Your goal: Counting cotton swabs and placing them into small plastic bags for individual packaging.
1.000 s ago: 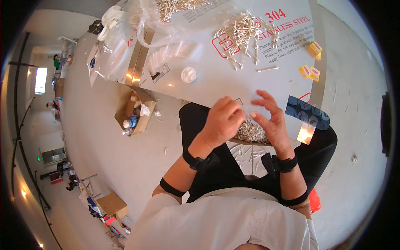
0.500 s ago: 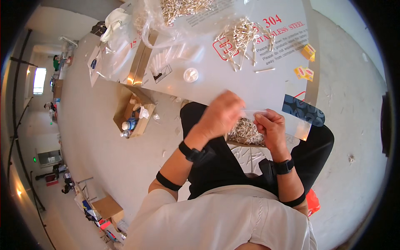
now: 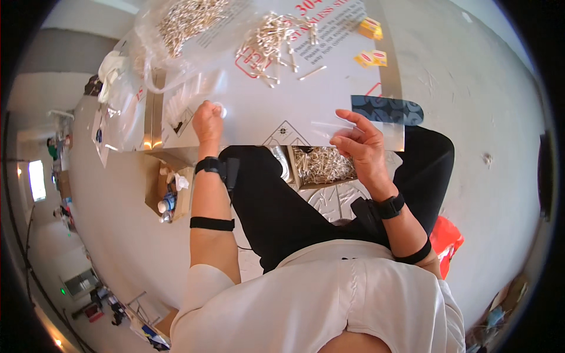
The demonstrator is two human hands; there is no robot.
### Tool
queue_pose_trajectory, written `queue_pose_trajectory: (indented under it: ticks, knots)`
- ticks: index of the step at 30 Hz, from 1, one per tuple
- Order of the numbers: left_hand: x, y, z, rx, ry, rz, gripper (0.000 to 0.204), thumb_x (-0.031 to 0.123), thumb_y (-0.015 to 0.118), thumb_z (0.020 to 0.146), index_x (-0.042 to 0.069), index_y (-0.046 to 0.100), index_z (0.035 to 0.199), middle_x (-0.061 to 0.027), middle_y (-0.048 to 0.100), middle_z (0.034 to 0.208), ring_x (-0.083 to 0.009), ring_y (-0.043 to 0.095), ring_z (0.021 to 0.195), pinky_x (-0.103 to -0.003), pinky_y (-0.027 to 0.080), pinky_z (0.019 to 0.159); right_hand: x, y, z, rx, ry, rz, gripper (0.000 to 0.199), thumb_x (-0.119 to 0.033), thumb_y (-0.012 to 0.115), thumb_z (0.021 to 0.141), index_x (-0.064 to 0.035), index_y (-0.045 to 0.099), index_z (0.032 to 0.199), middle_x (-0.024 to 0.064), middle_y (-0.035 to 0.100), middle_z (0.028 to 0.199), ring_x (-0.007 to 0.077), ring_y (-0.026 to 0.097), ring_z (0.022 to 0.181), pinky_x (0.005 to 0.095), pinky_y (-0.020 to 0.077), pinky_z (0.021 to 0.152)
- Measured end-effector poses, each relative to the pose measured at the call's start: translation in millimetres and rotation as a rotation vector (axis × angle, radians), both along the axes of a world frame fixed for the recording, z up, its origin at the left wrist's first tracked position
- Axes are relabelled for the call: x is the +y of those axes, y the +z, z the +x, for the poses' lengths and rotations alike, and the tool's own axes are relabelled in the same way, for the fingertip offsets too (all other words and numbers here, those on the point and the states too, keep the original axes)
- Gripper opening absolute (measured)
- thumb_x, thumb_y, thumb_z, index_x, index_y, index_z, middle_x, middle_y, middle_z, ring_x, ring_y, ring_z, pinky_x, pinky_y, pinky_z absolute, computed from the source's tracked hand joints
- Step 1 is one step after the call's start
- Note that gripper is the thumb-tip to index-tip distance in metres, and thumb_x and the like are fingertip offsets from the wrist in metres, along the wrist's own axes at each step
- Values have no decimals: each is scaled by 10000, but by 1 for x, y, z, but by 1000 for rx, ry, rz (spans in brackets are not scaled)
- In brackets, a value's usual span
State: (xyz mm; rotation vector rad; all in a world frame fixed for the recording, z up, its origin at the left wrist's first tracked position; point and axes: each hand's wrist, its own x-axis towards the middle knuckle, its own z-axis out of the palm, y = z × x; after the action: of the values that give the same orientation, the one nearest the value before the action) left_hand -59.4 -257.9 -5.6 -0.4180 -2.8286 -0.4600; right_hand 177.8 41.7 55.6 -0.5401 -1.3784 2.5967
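My left hand [image 3: 209,122] is closed at the left side of the table, beside a small round white container [image 3: 221,110] that it partly covers. Whatever is between its fingertips is hidden. Over the table's front right edge, my right hand [image 3: 363,145] is open, thumb and index finger apart. A faint clear plastic piece [image 3: 325,130] lies beside its fingers; I cannot tell whether they touch. Below the table edge stands a box of cotton swabs [image 3: 326,165]. Clear plastic sleeves [image 3: 191,97] lie near my left hand. Farther back is a loose pile of cotton swabs [image 3: 273,38].
A clear bag of cotton swabs [image 3: 191,20] lies at the back left. Small yellow boxes [image 3: 371,28] sit at the back right. A dark patterned strip [image 3: 385,110] overhangs the table's right edge. A cardboard box with bottles [image 3: 154,182] stands on the floor at left.
My hands have moved apart. The left went forward and left to the white container; the right opened its pinch on the clear plastic. The view has shifted, moving the table leftward and up.
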Motion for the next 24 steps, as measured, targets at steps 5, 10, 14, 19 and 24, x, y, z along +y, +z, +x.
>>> queue_pose_trajectory:
  ticks: [5, 10, 14, 19, 24]
  knots:
    - [1, 20, 10, 85, -70, -126, 76, 95, 638, 813, 45, 594, 777, -179, 635, 816, -400, 619, 810, -496, 480, 686, 13, -5, 14, 36, -42, 18, 233, 25, 696, 836, -12, 679, 1065, 33, 682, 786, 46, 557, 621, 187, 434, 547]
    - [85, 76, 69, 49, -295, 358, 62, 63, 618, 860, 16, 581, 844, -121, 600, 764, -303, 585, 688, -382, 478, 647, 25, -6, 26, -31, -47, 39, 217, -5, 703, 845, -23, 670, 1059, 47, 691, 792, 48, 553, 627, 188, 412, 555]
    - [155, 118, 136, -171, -718, 511, 65, 26, 645, 839, -9, 604, 878, -119, 592, 805, -252, 587, 709, -335, 475, 642, 24, 1, 30, 22, -33, 76, 200, 9, 697, 838, 7, 669, 1036, 31, 682, 784, 49, 576, 625, 195, 458, 556]
    - [186, 113, 175, -357, -733, 466, 72, -9, 655, 837, -10, 649, 909, -66, 585, 739, -145, 562, 677, -246, 443, 622, 29, 3, 41, 2, 10, 263, 251, 34, 708, 788, 38, 639, 1029, 32, 651, 740, 64, 584, 626, 216, 468, 550]
    - [200, 112, 195, -505, -662, 424, 40, -10, 655, 811, -27, 637, 842, -118, 616, 776, -241, 611, 691, -313, 487, 650, 42, 3, 48, -41, 23, 276, 297, 39, 717, 754, 53, 620, 1034, 43, 633, 697, 80, 581, 594, 227, 463, 538]
